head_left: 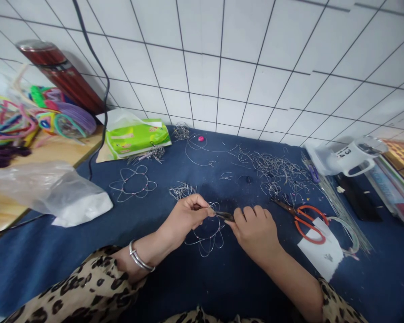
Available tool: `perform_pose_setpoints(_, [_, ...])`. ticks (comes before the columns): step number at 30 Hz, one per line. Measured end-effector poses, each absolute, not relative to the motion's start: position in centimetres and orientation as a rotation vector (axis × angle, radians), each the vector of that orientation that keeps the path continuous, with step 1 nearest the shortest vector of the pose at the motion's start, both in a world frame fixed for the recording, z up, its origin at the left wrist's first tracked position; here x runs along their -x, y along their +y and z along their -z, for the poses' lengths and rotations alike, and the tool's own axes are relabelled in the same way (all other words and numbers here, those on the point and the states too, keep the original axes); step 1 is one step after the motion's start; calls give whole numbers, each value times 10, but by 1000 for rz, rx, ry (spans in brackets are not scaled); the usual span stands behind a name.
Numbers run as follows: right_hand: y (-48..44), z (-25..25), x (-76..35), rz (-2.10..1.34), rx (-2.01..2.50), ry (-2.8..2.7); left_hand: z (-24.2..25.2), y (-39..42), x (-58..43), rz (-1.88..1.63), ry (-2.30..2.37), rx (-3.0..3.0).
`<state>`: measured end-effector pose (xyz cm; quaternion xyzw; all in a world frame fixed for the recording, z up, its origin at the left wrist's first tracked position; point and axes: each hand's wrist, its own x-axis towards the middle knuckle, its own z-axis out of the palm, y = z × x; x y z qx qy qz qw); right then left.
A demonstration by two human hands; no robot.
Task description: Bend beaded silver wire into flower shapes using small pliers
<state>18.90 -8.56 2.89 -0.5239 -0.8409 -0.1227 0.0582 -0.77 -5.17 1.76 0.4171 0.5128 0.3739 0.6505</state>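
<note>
Between my two hands a flower-shaped wire frame (207,238) with looped petals hangs just over the dark blue cloth. My left hand (187,215) pinches its upper edge between thumb and fingers. My right hand (256,229) is closed around pliers (225,216), whose dark jaws reach to the wire close to my left fingertips. The pliers' handles are hidden in my palm. A similar wire flower (133,184) lies flat to the left. Just beyond my left hand is a small heap of bent wire pieces (182,190).
Orange-handled scissors (305,220) lie at right on white paper (323,251), near straight wires (336,206) and a white mug (353,154). Tangled wire (279,168) spreads behind. At left are a green tissue pack (136,137), a plastic bag (54,193), a red thermos (62,74) and a black cable (104,80).
</note>
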Motion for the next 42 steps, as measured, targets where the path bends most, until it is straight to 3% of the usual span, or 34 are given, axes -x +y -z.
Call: perform_pose_setpoints(42, [-82,-38,-182,433,1632,-2510,-18,-57,-1,-992,1153,-819])
